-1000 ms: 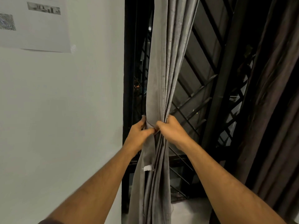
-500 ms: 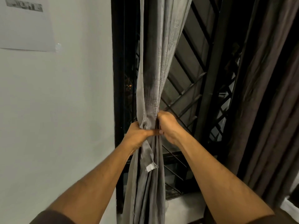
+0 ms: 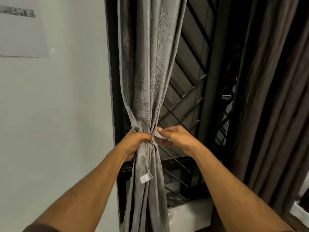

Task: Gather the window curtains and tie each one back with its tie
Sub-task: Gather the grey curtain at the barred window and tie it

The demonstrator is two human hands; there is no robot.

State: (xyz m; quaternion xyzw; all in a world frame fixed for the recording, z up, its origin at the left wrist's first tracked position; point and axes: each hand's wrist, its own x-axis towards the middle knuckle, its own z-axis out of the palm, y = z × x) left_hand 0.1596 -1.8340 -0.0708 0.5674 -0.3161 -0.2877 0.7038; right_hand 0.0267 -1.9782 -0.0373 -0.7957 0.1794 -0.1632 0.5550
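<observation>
Now the left hand (image 3: pixel 136 143) clamps the gathered grey curtain (image 3: pixel 150 77) beside the white wall (image 3: pixel 58 114), while the right hand (image 3: pixel 177 137), which half a second ago gripped the bunch, pinches the tie (image 3: pixel 158 135), drawing it out rightward to wrap; the dark curtain (image 3: pixel 270 97) hangs untied.

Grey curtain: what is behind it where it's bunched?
Behind the grey curtain stands the black window frame and, to its right, a diagonal metal grille. The left hand grips the bunch; the right hand pinches the tie. The curtain covers the rest.
</observation>
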